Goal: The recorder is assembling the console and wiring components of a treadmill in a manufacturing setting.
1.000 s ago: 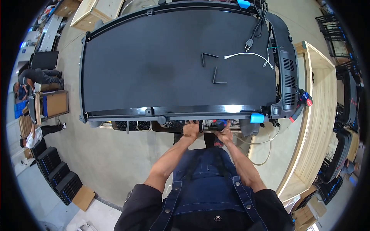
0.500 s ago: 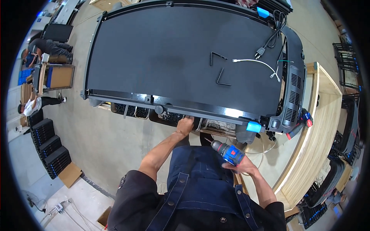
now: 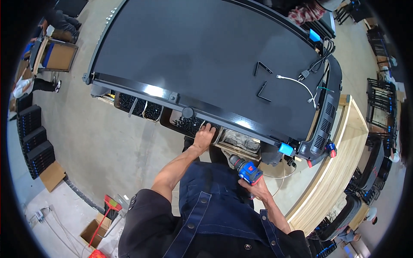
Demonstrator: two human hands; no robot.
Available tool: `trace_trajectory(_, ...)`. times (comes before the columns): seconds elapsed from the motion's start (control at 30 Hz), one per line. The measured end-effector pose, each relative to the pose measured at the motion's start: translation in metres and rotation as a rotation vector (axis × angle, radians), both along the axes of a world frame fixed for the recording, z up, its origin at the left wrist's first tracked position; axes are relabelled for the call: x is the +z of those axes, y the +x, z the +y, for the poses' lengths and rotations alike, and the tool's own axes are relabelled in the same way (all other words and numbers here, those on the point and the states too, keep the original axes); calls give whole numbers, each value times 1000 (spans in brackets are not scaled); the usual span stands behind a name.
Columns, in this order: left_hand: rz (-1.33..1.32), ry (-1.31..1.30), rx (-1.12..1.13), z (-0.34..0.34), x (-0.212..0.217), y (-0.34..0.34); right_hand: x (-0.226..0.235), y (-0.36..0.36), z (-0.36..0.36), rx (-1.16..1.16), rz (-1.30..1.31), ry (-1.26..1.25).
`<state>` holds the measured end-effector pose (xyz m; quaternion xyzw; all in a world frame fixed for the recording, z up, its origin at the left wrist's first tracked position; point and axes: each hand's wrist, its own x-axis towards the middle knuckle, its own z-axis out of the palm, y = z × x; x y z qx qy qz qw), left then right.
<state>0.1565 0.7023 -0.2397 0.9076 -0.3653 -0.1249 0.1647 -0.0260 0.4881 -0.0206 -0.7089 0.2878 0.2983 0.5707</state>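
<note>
A small bright blue label (image 3: 285,149) is seen at the near right corner of a large black treadmill deck (image 3: 202,56), and a second blue patch (image 3: 314,35) sits at the deck's far right corner. On the grey concrete floor (image 3: 99,150), a flat brown cardboard sheet (image 3: 52,175) lies at the left beside stacked black crates (image 3: 33,144), and an open cardboard box (image 3: 95,231) is placed lower down, next to a red-handled tool (image 3: 105,215). A long pale wooden frame (image 3: 333,172) runs along the right side of the treadmill.

Two black angled hex keys (image 3: 262,68) and a white cable (image 3: 297,84) are laid on the dark belt. Under the near edge of the deck, a row of open trays is set: one tray (image 3: 189,124) is filled with small black screws, and another (image 3: 238,141) holds crumpled grey material.

The left hand (image 3: 203,136) is reached into the screw tray, fingers curled down among the screws; whether anything is pinched cannot be told. The right hand (image 3: 249,184) is closed around the grip of a blue and black cordless drill (image 3: 244,168), which is held near the person's waist, just below the trays, its nose pointing up and left toward the deck edge.
</note>
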Motion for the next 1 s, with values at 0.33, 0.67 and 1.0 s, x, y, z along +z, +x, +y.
trace_trajectory(0.33, 773, -386, 683, 13, 7, 8, 6, 10, 4, -11, -144, -96)
trace_trajectory(0.67, 1913, -1220, 739, 3, 163, -3, 69, 48, -5, -304, -350, 282)
trace_trajectory(1.0, 1989, -1389, 642, -20, 203, -2, 92, 51, -25, -265, -352, 297)
